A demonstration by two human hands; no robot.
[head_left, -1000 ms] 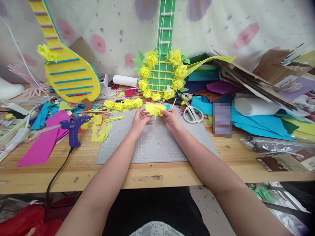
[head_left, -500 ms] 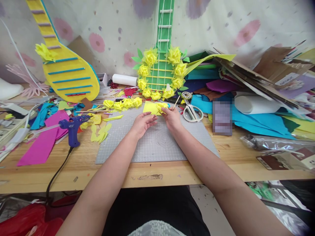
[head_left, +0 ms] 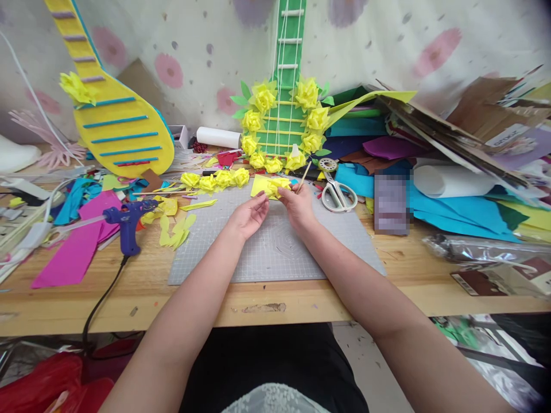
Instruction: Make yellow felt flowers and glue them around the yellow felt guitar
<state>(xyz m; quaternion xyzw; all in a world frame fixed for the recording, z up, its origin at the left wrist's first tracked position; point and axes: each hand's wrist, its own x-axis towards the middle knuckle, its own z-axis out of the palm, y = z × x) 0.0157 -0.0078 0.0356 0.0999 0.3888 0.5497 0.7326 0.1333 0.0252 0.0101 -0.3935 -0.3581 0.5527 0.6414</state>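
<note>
Over the far part of the grey cutting mat [head_left: 253, 258], a yellow paper flower [head_left: 279, 184] is held between my two hands. My right hand [head_left: 299, 206] pinches its right side, and a thin wooden stick [head_left: 305, 174] juts up from the same hand. My left hand [head_left: 250, 215] has its fingers curled, with the tips closed at the flower's lower left petals. Directly behind lies a flat yellow paper piece [head_left: 259, 184]. Finished yellow flowers [head_left: 215, 180] sit in a row to the left. White-handled scissors [head_left: 338, 197] rest right of my right hand.
A blue glue gun [head_left: 128, 226] with a black cord stands at left beside magenta paper [head_left: 77, 246]. Behind are a green flower-trimmed guitar shape [head_left: 282, 129] and a yellow one [head_left: 123, 129]. Blue sheets [head_left: 456, 215] and cardboard [head_left: 477, 115] crowd the right.
My left hand has closed its fingers and come up to the flower's petals. The stick in my right hand has tilted slightly. The view has shifted a little.
</note>
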